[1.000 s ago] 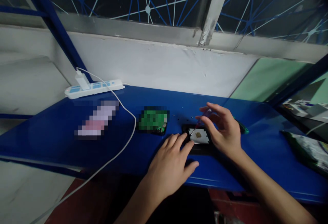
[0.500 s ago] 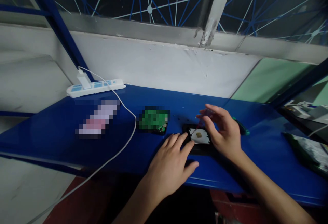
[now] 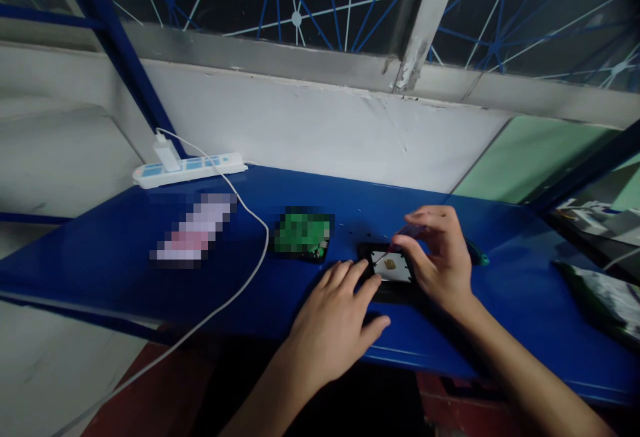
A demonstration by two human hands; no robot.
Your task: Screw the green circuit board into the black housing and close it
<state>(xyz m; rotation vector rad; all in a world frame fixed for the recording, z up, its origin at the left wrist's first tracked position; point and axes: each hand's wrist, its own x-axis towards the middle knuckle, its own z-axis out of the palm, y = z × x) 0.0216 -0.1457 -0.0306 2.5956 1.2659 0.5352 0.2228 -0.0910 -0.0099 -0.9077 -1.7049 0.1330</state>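
A black rectangular case (image 3: 387, 290) with a whitish panel and a brownish patch in its middle lies on the blue table. My left hand (image 3: 334, 313) rests with spread fingers, its fingertips on the case's left edge. My right hand (image 3: 440, 257) is over the case's right side, thumb and fingers pinched on a thin screwdriver (image 3: 411, 230) with a translucent handle. The screwdriver slants down to the left, its tip at the panel's left edge. To the left, a green circuit board (image 3: 301, 233), partly pixelated, sits in a black frame.
Small dark bits and screw-like pieces (image 3: 369, 234) lie behind the case. A white power strip (image 3: 193, 169) with a plugged-in charger stands at the back left, its cable (image 3: 240, 283) crossing the table. A pixelated flat object (image 3: 195, 233) lies left; a shiny packet (image 3: 605, 297) lies right.
My right hand's fingers have closed in around the screwdriver handle, and the handle has tilted further right. The left hand stays on the case. The view has shifted slightly.
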